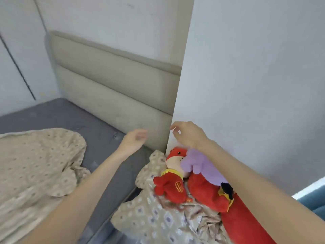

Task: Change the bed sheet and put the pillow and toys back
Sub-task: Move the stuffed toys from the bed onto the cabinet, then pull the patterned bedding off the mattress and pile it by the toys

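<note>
At the head corner of the bed, head view: we note both arms reaching toward the seam where the headboard [112, 95] meets the white panel [246, 85].
Left hand [134, 140]: 7 o'clock of centre, blurred, fingers loose, gripping nothing we can make out.
Right hand [189, 136]: 4 o'clock, fingers loosely curled, empty, poised above the toys; the two hands are apart.
Toys: 5 o'clock; red plush doll [173, 184], purple plush [202, 164] and long red plush [246, 224] are heaped on a patterned cloth [154, 217] beside the bed. We judge they were parked there to free the mattress.
Sheet: 8 o'clock; patterned sheet [35, 164] lies crumpled on the grey mattress [98, 138], with the head end bare, so fitting looks unfinished.
Pillow: none identified; the cloth bundle may hide it, we cannot tell.
Edges: the mattress side runs from 6 o'clock up to the headboard, and the slot against the panel is packed with cloth and toys.
Open room: bare mattress at 9 to 10 o'clock; the blue edge [311, 199] at 4 o'clock is too cropped to name.
</note>
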Available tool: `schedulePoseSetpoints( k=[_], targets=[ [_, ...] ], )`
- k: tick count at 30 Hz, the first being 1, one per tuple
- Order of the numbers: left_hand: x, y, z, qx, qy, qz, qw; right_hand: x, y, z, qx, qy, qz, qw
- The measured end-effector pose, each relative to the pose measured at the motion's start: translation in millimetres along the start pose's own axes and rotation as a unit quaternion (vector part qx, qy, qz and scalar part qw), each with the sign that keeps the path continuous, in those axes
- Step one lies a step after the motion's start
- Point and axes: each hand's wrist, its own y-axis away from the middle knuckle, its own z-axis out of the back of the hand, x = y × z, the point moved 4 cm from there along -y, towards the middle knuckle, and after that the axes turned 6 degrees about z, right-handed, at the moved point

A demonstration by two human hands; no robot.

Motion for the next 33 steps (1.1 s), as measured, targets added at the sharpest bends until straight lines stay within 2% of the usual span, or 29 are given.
schedulePoseSetpoints(
  k=[5, 7, 11, 15, 20, 27, 33],
  targets=[
    [51, 74, 48, -0.092, 0.037, 0.092, 0.991, 56, 3, -36, 0.055, -0.018, 0.101, 0.993],
    [80, 124, 78, -0.152, 0.050, 0.126, 0.979, 99, 5, -63, 0.101, -0.029, 0.162, 0.981],
    [127, 197, 121, -0.233, 0.067, 0.193, 0.951, 160, 15, -104, 0.171, -0.036, 0.217, 0.960],
    [179, 275, 156, -0.290, 0.092, 0.267, 0.914, 228, 34, -155, 0.274, -0.032, 0.277, 0.920],
    [243, 359, 188, -0.355, 0.101, 0.326, 0.871, 310, 57, -222, 0.360, -0.027, 0.321, 0.875],
    [342, 452, 254, -0.382, 0.126, 0.413, 0.817, 435, 81, -317, 0.443, 0.006, 0.357, 0.822],
    [412, 500, 323, -0.396, 0.134, 0.446, 0.791, 532, 91, -397, 0.489, 0.028, 0.360, 0.794]
  ],
)
